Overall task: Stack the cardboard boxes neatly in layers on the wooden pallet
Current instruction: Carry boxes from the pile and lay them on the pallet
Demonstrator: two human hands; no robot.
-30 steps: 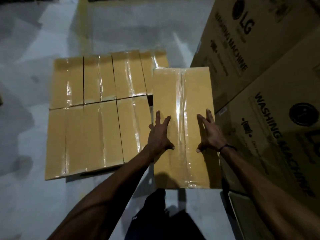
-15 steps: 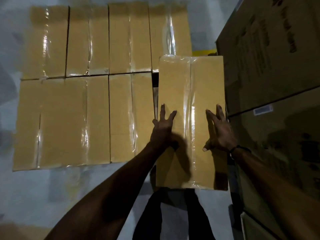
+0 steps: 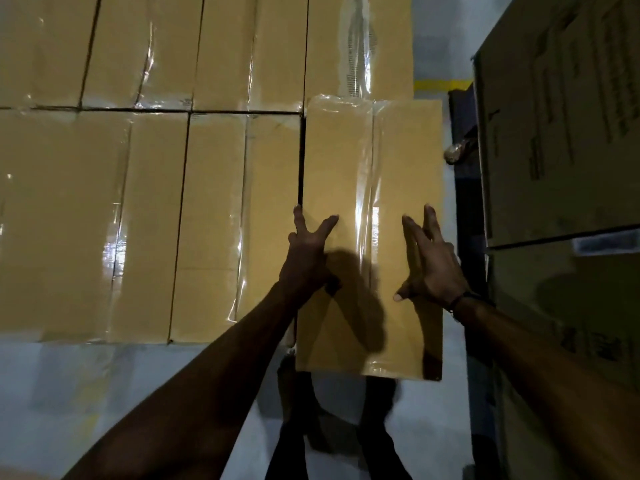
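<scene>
Pressing flat on a taped cardboard box (image 3: pixel 349 161), both hands lie with fingers straight and spread: the left hand (image 3: pixel 306 259) near its left edge, the right hand (image 3: pixel 434 263) near its right edge, each grip released, palms on the top face. This box sits at the right end of the near row of stacked boxes (image 3: pixel 145 216), just beside its neighbour with a thin dark gap between, its near end jutting past the row's front edge. Large printed cartons (image 3: pixel 561 140) stand to the right, across a narrow dark gap. Grey floor (image 3: pixel 104 386) shows below.
</scene>
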